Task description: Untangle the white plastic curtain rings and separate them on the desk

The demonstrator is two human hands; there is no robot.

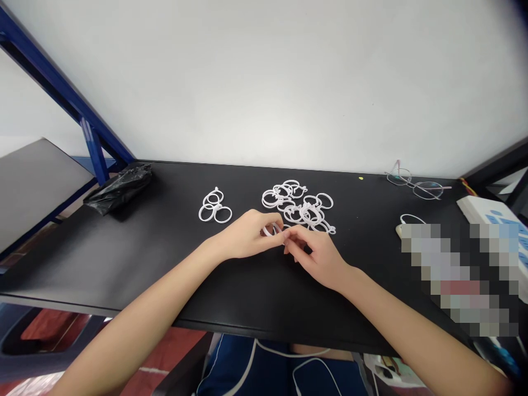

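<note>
My left hand [258,235] and my right hand [311,250] meet over the middle of the black desk, fingertips touching. Between the left thumb and fingers is a white ring [267,231], partly hidden by the hand. The right thumb and fingers pinch at the same spot; my fingers cover what they grip there. Just beyond my hands lies a loose pile of white rings [303,212], several with small eyelets, overlapping one another. Apart to the left is a smaller group of white rings [214,206].
A crumpled black plastic bag [119,190] lies at the desk's left end, near a blue metal frame [93,146]. Wire-rimmed glasses [427,190] rest at the back right. A white power strip [478,206] and a blurred-out object [457,275] are on the right. Cables [251,363] hang below the desk edge.
</note>
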